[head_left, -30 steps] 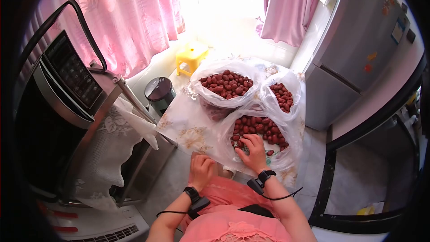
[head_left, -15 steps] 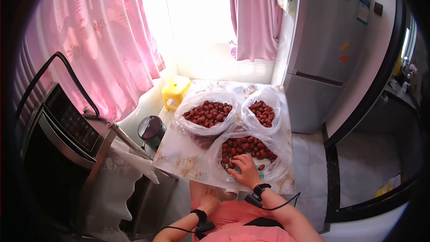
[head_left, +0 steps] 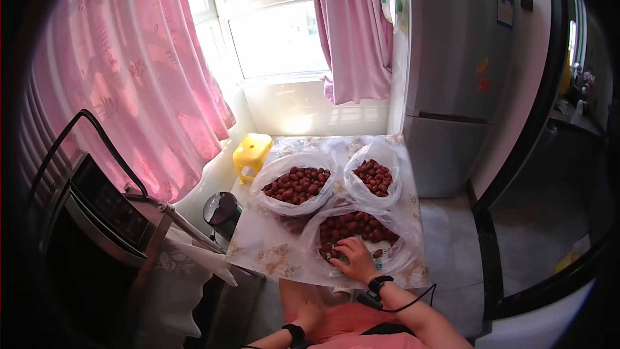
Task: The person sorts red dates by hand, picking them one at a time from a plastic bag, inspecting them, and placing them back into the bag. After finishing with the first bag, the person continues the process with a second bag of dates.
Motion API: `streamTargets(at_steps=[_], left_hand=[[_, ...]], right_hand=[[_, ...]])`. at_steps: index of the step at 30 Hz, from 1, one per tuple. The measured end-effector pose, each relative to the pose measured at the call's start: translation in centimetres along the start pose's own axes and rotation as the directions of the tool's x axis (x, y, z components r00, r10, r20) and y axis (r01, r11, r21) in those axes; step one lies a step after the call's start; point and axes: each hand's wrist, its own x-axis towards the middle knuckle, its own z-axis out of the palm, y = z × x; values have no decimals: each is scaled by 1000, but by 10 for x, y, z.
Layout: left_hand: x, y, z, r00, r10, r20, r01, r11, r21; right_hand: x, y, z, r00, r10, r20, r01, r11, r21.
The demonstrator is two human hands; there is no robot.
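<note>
Three open plastic bags of dark red dates stand on a flowered tablecloth. My right hand [head_left: 354, 258] reaches into the front bag [head_left: 403, 255], its curled fingers at the dates [head_left: 355, 223] on the left side; whether it grips one is too small to tell. A few loose dates lie by the fingers, on a bare patch of the bag. Behind are the left bag of dates [head_left: 297, 185] and a smaller right bag of dates [head_left: 372, 178]. My left hand [head_left: 311, 313] rests on my lap, its fingers hard to make out. Both wrists wear black bands with small devices.
The table [head_left: 265, 252] has a yellow stool [head_left: 252, 152] and a dark bin [head_left: 223, 210] to its left. A black appliance [head_left: 106, 210] stands at the far left. A grey fridge [head_left: 452, 90] is behind on the right, and pink curtains [head_left: 142, 77] hang by the window.
The view has tilted up, so the table and bags sit lower and more of the window shows. My right hand stays in the front bag, with its fingers slightly shifted.
</note>
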Motion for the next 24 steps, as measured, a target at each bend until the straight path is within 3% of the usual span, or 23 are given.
streamTargets(at_steps=[1, 2, 3, 5, 6, 7, 8, 12, 14, 15, 17, 18, 20, 21, 23, 24], left_hand=[[5, 12, -19, 992, 70, 107, -61, 994, -88], [0, 31, -38, 952, 7, 307, -2, 1000, -17], [0, 38, -71, 952, 11, 305, -8, 1000, -12], [0, 44, -107, 820, 220, 528, -193, 975, -107], [2, 32, -89, 820, 221, 528, -194, 975, -106], [5, 9, -52, 948, 201, 247, -223, 973, 62], [7, -7, -22, 976, 211, -58, -192, 954, 231], [4, -7, 34, 998, 70, -7, -67, 979, 193], [-3, 10, 65, 978, 54, 201, -42, 997, -64], [0, 18, 44, 978, 60, 199, -48, 997, -63], [0, 43, -48, 863, 23, 504, 55, 989, -139], [4, 31, -36, 862, 22, 506, 55, 989, -137], [10, -1, -4, 996, 43, 83, -50, 995, 86], [8, -1, -8, 995, 36, 88, -43, 995, 86], [16, 2, -30, 977, -38, -211, 93, 962, 257], [16, -4, 12, 994, -63, -93, 79, 979, 186]], right_hand=[[0, 2, 1, 1000, -3, -4, 3, 1000, -1], [-2, 4, 3, 1000, -5, -5, 5, 1000, -1], [-3, 5, 3, 1000, -5, -6, 5, 1000, -1], [-4, 5, 2, 1000, -4, -15, 4, 1000, -3], [-4, 4, 2, 1000, -7, -16, 7, 1000, 0], [-3, 4, 1, 1000, -8, -17, 8, 1000, 2], [-2, 3, 0, 1000, -5, -17, 5, 1000, 2], [-1, 2, 1, 1000, -1, -4, 1, 1000, 2], [-3, 4, 3, 1000, -8, -14, 8, 1000, 7], [-3, 6, 3, 1000, -14, -27, 14, 1000, 15], [-3, 5, 2, 999, -10, -31, 10, 1000, 5], [-3, 3, 2, 1000, -8, -29, 8, 1000, 0], [-2, 3, 2, 1000, -1, -23, 1, 1000, 12], [-2, 3, 2, 1000, 6, -16, -6, 1000, 18], [-2, 2, 2, 1000, 4, -14, -4, 1000, 18], [-2, 2, 1, 1000, 2, -14, -1, 1000, 7]])
